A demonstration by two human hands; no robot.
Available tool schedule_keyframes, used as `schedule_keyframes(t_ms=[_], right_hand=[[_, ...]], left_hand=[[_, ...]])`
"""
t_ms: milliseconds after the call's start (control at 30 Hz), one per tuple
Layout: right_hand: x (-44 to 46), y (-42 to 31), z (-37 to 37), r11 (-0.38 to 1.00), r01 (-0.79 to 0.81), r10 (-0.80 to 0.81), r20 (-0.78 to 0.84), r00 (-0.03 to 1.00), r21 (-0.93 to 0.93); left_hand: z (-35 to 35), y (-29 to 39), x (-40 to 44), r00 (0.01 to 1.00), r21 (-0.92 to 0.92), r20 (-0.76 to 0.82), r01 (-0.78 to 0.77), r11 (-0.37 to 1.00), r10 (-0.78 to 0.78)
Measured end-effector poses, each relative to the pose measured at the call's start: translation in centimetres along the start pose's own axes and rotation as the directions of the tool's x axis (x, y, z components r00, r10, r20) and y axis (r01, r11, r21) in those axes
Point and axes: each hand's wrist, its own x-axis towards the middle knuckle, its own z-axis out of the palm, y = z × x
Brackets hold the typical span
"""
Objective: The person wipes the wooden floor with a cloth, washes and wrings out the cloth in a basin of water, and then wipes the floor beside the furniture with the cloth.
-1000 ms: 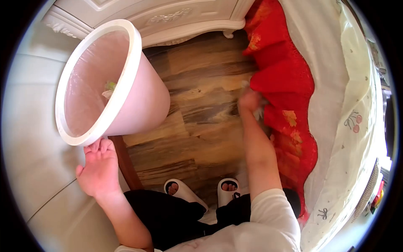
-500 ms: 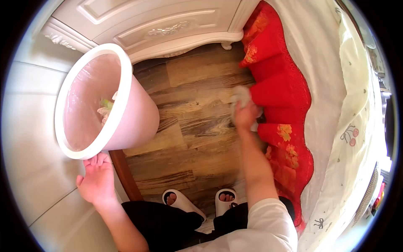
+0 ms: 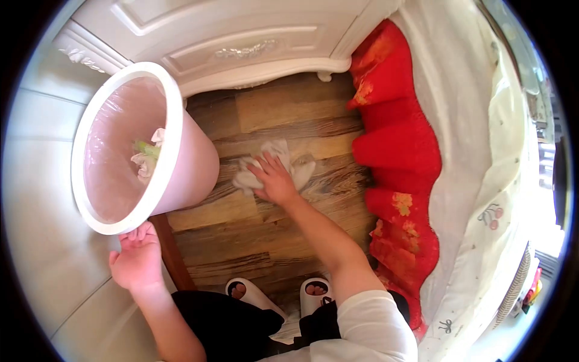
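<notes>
A pink trash can [image 3: 196, 160] with a white rim stands tilted at the left, lined with a clear plastic bag. Crumpled white tissues [image 3: 146, 166] and something green lie inside it. My left hand [image 3: 137, 258] is palm up at the can's near edge, its fingers hooked under the rim and the thumb apart. On the wood floor [image 3: 253, 241] a white cloth [image 3: 246, 178] lies bunched beneath my right hand [image 3: 277, 182]. That hand presses it down with spread fingers, just right of the can.
A white cabinet [image 3: 253, 45] on short feet stands at the far side. Along the right hangs a red ruffled bed skirt [image 3: 398, 145] under pale bedding [image 3: 458, 181]. White wall panels [image 3: 45, 181] are close on the left. My slippered feet [image 3: 259, 298] are at the near side.
My right hand has swept the cloth leftward across the floor, from beside the red skirt to near the trash can. My left hand stays at the rim.
</notes>
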Motion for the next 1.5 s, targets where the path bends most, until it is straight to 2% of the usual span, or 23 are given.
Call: schedule_keyframes(t_ms=[67,100,167,200,233,300,333,367,400,433,467,533,633,767,900,1067,1200,1333,1433,1500], right_hand=[[-4.0,0.5,-2.1,0.975,-0.158,0.154,-0.038,0.987,-0.156],[-5.3,2.1,-2.8,0.916,-0.337,0.326,-0.085,0.941,-0.217],[-6.3,5.6,-4.6,0.729,-0.639,0.587,-0.255,0.769,-0.248],[-6.2,7.2,-5.5,0.621,-0.757,0.673,-0.355,0.649,-0.204],[-5.7,9.4,-6.5,0.571,-0.816,0.738,-0.378,0.559,-0.093],[-3.6,13.9,-7.8,0.437,-0.889,0.855,-0.369,0.363,0.138],[-1.8,14.7,-8.7,0.408,-0.904,0.836,-0.450,0.313,0.130],[0.0,14.7,-10.2,0.374,-0.919,0.810,-0.528,0.257,0.128],[1.5,15.8,-10.8,0.342,-0.932,0.775,-0.596,0.208,0.120],[2.3,21.1,-9.8,0.329,-0.900,0.769,-0.472,0.431,-0.285],[3.7,22.4,-11.0,0.325,-0.929,0.856,-0.364,0.368,-0.174],[6.7,24.6,-13.8,0.221,-0.975,0.968,-0.123,0.216,0.025],[10.0,25.1,-14.5,0.199,-0.947,0.948,-0.294,0.122,0.251],[13.2,26.2,-15.7,0.358,-0.866,0.864,-0.474,0.166,0.349],[15.2,27.0,-16.3,0.514,-0.776,0.788,-0.559,0.258,0.365],[15.3,27.5,-16.2,0.674,-0.651,0.692,-0.607,0.390,0.350],[14.7,27.3,-16.0,0.763,-0.557,0.624,-0.603,0.498,0.329],[12.9,25.1,-16.4,0.825,-0.465,0.564,-0.521,0.640,0.322],[11.3,25.9,-13.4,0.924,-0.291,0.381,-0.666,0.641,0.249],[8.4,23.5,-12.6,0.858,-0.510,0.431,-0.619,0.656,0.057]], left_hand=[[0.3,-0.9,0.0,1.000,-0.026,-0.020,0.018,0.999,-0.019],[-0.1,-1.3,0.2,1.000,-0.026,0.000,0.030,0.999,-0.030],[-0.1,-2.8,0.3,0.997,-0.030,-0.074,0.014,0.999,-0.016],[0.2,-3.5,0.3,0.991,-0.028,-0.132,0.001,1.000,-0.005],[0.6,-4.0,0.0,0.983,-0.055,-0.182,-0.005,0.998,-0.005],[-0.8,-3.8,0.7,0.980,-0.017,-0.200,0.006,1.000,-0.009],[-1.9,-3.5,1.4,0.980,-0.001,-0.198,0.006,1.000,-0.006],[-3.7,-2.7,1.6,0.992,0.051,-0.123,0.008,0.999,-0.002],[-1.3,-3.5,0.6,0.944,0.122,-0.316,-0.060,0.991,0.096],[-0.3,-3.8,0.0,0.921,0.154,-0.359,-0.100,0.983,0.150],[-0.1,-3.9,-0.6,0.892,0.199,-0.403,-0.134,0.971,0.205],[-0.8,-1.7,-2.2,0.889,0.229,-0.393,-0.153,0.961,0.235],[1.3,-2.9,-4.2,0.829,0.273,-0.477,-0.177,0.946,0.293],[-1.6,-0.5,-4.4,0.821,0.343,-0.493,-0.120,0.932,0.287],[-1.7,-0.4,-4.5,0.811,0.377,-0.493,-0.127,0.917,0.315],[0.2,-1.3,-4.5,0.727,0.447,-0.551,-0.159,0.881,0.410],[-0.2,-1.0,-3.9,0.749,0.438,-0.527,-0.165,0.884,0.401],[-0.6,-1.5,-3.3,0.778,0.411,-0.504,-0.164,0.897,0.374],[-0.5,-1.8,-3.3,0.797,0.380,-0.495,-0.159,0.911,0.346],[-0.2,-1.6,-3.4,0.818,0.343,-0.489,-0.140,0.929,0.304]])
